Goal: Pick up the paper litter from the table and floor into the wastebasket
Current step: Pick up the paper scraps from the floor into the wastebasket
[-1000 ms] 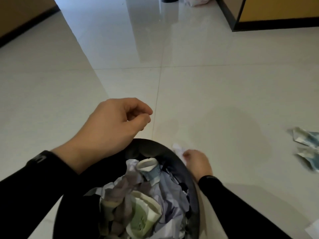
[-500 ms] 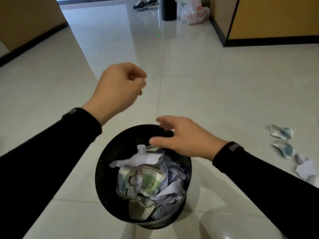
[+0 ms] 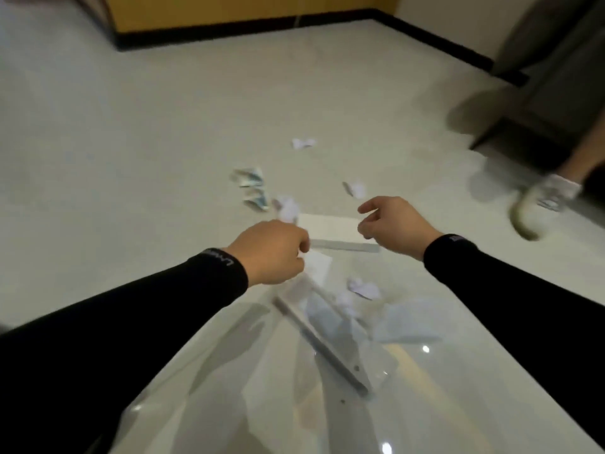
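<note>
Your left hand (image 3: 273,252) is curled into a loose fist over the glass table (image 3: 458,371), fingers touching a white paper scrap (image 3: 318,266) (whether it grips it, you cannot tell). Your right hand (image 3: 391,224) hangs open and holds nothing. More crumpled paper (image 3: 363,287) lies on the table, and other pieces (image 3: 250,180) are scattered on the floor (image 3: 131,142) beyond. The wastebasket is out of view.
</note>
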A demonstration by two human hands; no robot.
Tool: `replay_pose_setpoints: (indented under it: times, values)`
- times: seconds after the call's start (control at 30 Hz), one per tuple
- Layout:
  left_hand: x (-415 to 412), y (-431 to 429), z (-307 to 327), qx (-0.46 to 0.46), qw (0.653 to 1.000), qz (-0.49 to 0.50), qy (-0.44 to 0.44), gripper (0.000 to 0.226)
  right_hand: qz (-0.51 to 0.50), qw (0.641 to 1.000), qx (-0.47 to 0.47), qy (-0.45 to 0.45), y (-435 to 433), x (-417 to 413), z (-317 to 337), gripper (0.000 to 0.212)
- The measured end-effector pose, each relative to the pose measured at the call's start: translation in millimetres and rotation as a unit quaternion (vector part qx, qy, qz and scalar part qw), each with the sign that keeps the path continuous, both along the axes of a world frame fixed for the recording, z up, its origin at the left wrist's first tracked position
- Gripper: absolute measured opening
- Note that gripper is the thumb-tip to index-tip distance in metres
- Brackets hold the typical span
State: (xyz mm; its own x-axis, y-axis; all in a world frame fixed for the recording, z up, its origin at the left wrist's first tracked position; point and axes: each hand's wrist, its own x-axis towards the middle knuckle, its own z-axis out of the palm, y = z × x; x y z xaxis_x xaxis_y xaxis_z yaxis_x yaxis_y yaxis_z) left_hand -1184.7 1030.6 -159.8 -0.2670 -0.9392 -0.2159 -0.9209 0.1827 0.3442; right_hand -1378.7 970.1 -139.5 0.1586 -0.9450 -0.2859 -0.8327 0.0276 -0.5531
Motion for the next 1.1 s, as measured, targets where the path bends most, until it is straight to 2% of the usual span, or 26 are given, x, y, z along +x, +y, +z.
replay_pose_setpoints:
  times: [0.1,0.2,0.3,0.4,0.47,0.53,0.6,0.63,0.73,0.83,0.9,1.0,1.1]
  values:
    - [-32.8,-8.2,-42.5,0.036,0.991,-0.103,-0.075,0.052,-0.035,0.997,0.038,0.059,17.5,-56.9,-36.7,0.041]
    - [-49.4,-8.7,-83.2,0.042,0.958,-0.219,-0.179,0.079,-0.047,0.984,0.109,0.132,41.8,-96.1,-74.7,0.055]
    - [-64.4,-1.2,-114.5,0.036,0.938,-0.288,-0.189,0.101,-0.051,0.972,0.168,0.155,57.6,-118.6,-106.1,0.069]
    - [-78.2,5.8,-140.8,0.022,0.914,-0.346,-0.211,0.106,0.038,0.964,0.146,0.221,57.5,-123.5,-129.9,0.081]
    - [-82.5,7.5,-152.3,-0.005,0.907,-0.355,-0.228,0.093,0.106,0.946,0.117,0.284,53.8,-120.0,-144.4,0.086]
    - [-81.8,9.4,-156.3,-0.024,0.911,-0.344,-0.227,0.078,0.15,0.924,0.103,0.337,50.0,-110.9,-157.2,0.077]
    - [-78.3,13.7,-154.3,-0.013,0.921,-0.337,-0.193,0.069,0.172,0.913,0.079,0.361,46.3,-102.5,-165.6,0.053]
    - [-75.2,15.6,-152.4,-0.005,0.931,-0.326,-0.164,0.067,0.168,0.919,0.063,0.351,43.3,-99.7,-166.7,0.042]
    - [-59.9,10.9,-139.4,-0.022,0.96,-0.265,-0.089,0.069,0.051,0.979,0.035,0.192,24.1,-94.6,-153.9,0.023]
    - [-36.5,-2.6,-120.1,-0.048,0.986,-0.16,-0.028,0.07,-0.054,0.997,0.018,0.044,-1.2,-85.1,-132.8,0.007]
    - [-18.8,-12.0,-109.2,-0.058,0.993,-0.097,-0.015,0.07,-0.046,0.999,0.002,0.024,-17.0,-70.9,-123.0,0.011]
    - [7.1,-23.9,-94.4,-0.073,0.996,-0.038,-0.031,0.075,0.08,0.991,-0.065,0.086,-46.3,-40.7,-115.7,0.023]
    - [27.2,-30.9,-82.8,-0.07,0.995,0.021,-0.062,0.079,0.153,0.976,-0.09,0.127,-74.8,-9.5,-111.3,0.033]
